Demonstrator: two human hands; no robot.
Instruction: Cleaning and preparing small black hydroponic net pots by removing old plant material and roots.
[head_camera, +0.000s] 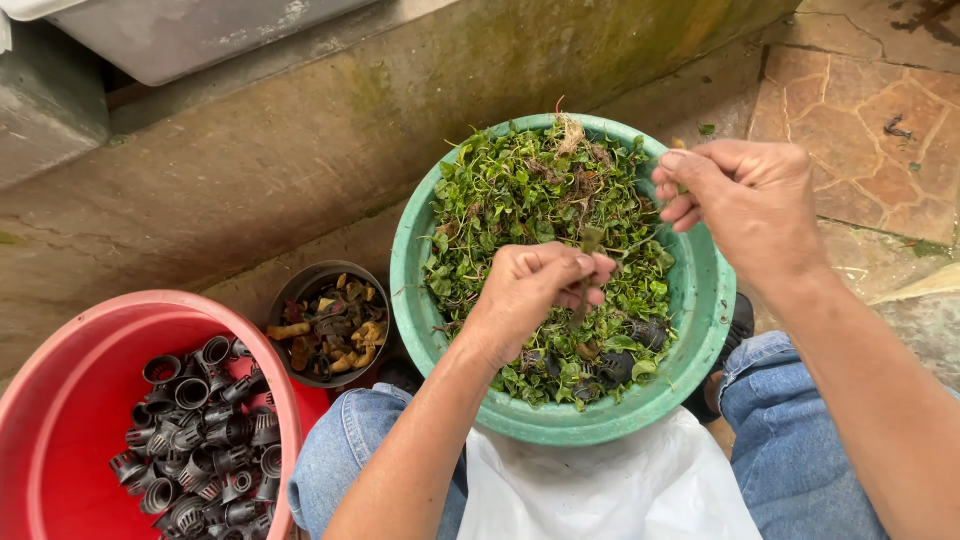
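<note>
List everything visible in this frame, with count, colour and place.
Green basin: one, centre, on the lap.
Leafy plants: many, green, filling the basin.
Red tub: one, lower left.
Net pots: many, black, inside the red tub.
Small dark bowl: one, between tub and basin, holding brownish scraps.
White plastic sheet: one, under the basin.
Grey container: one, top left.
Left hand: pinching a sprig.
Right hand: over the basin's right rim.

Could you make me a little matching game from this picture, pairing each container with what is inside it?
Containers:
1. round green plastic basin
2. big red plastic bucket
3. small dark round bowl

Contents:
A. black slotted net pots
B. brown and yellowish scraps
C. leafy green plant cuttings

Pairs: 1-C, 2-A, 3-B
</note>
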